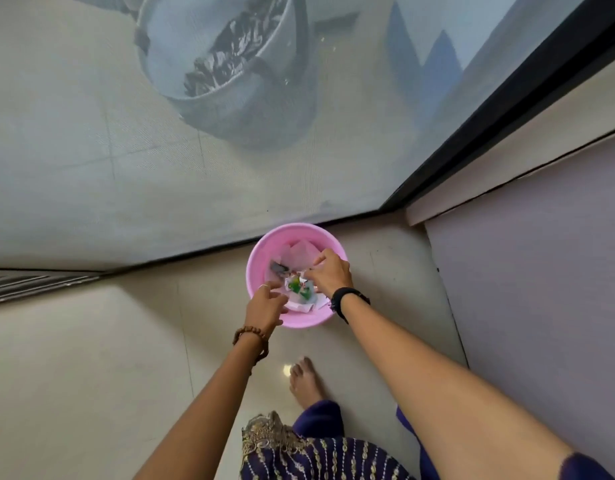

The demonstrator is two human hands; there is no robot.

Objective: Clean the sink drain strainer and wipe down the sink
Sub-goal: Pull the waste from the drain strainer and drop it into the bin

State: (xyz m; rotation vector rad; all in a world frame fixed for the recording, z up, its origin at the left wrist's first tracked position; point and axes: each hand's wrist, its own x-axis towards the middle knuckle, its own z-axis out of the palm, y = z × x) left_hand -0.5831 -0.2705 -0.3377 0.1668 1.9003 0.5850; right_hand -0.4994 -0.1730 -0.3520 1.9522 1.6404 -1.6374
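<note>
A pink plastic bin (264, 247) stands on the tiled floor against a screen door's track, holding white paper and a green-printed wrapper (295, 285). My right hand (330, 275), with a black watch at the wrist, hovers over the bin's middle. Its fingers are pinched downward on something small and pale, and I cannot tell what it is. My left hand (266, 304), with a ring and a bead bracelet, is at the near left rim, fingers loosely apart and holding nothing. No sink or drain strainer can be made out.
Behind the mesh screen (91, 150) sits a grey tub (236, 109) with a dark bag inside. A black door frame (479, 133) runs diagonally at the right, beside a pale lilac panel (541, 289). A floor track (32, 282) lies at the left. My bare foot (304, 379) is behind the bin.
</note>
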